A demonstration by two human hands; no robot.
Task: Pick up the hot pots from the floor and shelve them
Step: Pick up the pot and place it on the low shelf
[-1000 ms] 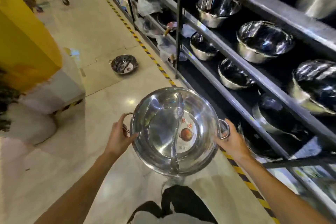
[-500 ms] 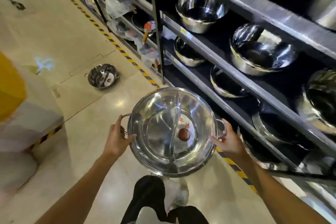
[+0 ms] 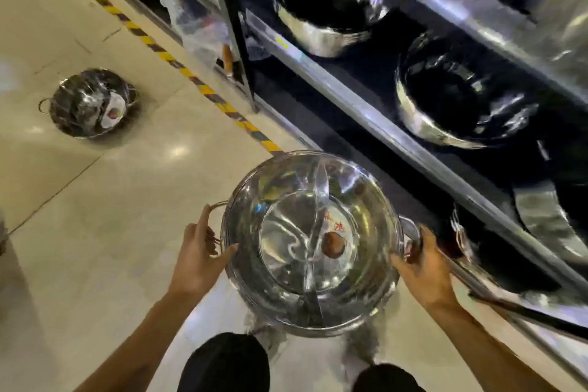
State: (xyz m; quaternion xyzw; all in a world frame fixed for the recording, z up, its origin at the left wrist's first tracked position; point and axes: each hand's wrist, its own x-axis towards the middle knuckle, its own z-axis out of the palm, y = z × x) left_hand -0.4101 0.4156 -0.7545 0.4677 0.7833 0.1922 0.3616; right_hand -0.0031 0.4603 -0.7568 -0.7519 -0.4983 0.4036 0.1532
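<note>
2 hands gripping shiny divided steel hot pot, round sticker inside

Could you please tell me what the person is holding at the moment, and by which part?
A round, divided stainless-steel hot pot, held by its two side loop handles: left hand on the left one, right hand on the right.

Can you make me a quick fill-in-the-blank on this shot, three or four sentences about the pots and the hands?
1. The left hand and right hand carry the divided hot pot by its two ____.
2. A second hot pot sits on the ____.
3. A partition splits the carried pot into ____ compartments.
4. The yellow-and-black striped tape runs along the foot of the ____.

Missing words: handles; floor; two; shelves
</note>
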